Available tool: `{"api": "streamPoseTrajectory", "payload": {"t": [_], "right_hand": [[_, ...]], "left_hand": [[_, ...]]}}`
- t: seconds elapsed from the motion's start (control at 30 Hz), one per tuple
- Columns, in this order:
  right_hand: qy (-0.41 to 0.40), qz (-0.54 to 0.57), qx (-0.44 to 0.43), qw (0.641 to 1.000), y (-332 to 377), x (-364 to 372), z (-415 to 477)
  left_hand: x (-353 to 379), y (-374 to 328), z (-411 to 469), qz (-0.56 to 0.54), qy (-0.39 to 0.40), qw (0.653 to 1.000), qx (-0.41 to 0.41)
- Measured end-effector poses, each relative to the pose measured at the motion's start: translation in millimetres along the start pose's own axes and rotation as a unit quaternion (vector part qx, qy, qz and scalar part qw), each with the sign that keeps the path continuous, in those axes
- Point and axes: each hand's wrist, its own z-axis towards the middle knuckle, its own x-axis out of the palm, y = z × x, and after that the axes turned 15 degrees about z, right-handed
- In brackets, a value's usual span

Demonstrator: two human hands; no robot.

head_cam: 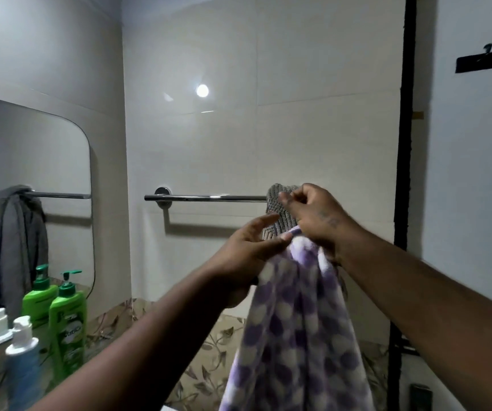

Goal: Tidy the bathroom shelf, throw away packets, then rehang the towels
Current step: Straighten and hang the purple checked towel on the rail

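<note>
Grey towel (280, 200) is draped over the towel rail's (209, 198) right end; purple checked towel (298, 336), not yet hung, is held just below it: bunched in right hand (312, 218), pinched by left hand (247, 253)

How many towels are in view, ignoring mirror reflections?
2. A grey ribbed towel hangs on the chrome wall rail; a purple-and-white checked towel is held just below it by the left hand and right hand. More may be off-frame.
</note>
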Motion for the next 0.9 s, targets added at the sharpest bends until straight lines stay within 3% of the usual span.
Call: {"api": "streamPoseTrajectory", "payload": {"t": [0.07, 0.23, 0.4, 0.53, 0.6, 0.73, 0.9], "right_hand": [[0.059, 0.045, 0.043, 0.996, 8, 11, -8], [0.142, 0.204, 0.101, 0.963, 2, -5, -10], [0.192, 0.17, 0.115, 0.96, -12, -27, -5], [0.165, 0.197, 0.184, 0.949, -16, -31, -3], [0.111, 0.192, 0.18, 0.958, -20, -28, -2], [-0.08, 0.111, 0.062, 0.989, -34, -12, -7], [-0.069, -0.029, -0.055, 0.996, -32, 13, -25]], "left_hand": [[12, 1, 6, 0.009, 0.027, 1.0, 0.005], [-4, 8, 14, 0.137, -0.055, 0.989, -0.031], [-17, 10, 14, 0.152, -0.108, 0.982, -0.033], [-20, 12, 13, 0.147, -0.124, 0.98, -0.049], [-18, 13, 13, 0.108, -0.141, 0.982, -0.063], [-21, 11, 15, 0.047, -0.17, 0.981, -0.085], [-21, 9, 10, 0.015, -0.125, 0.988, -0.085]]}}
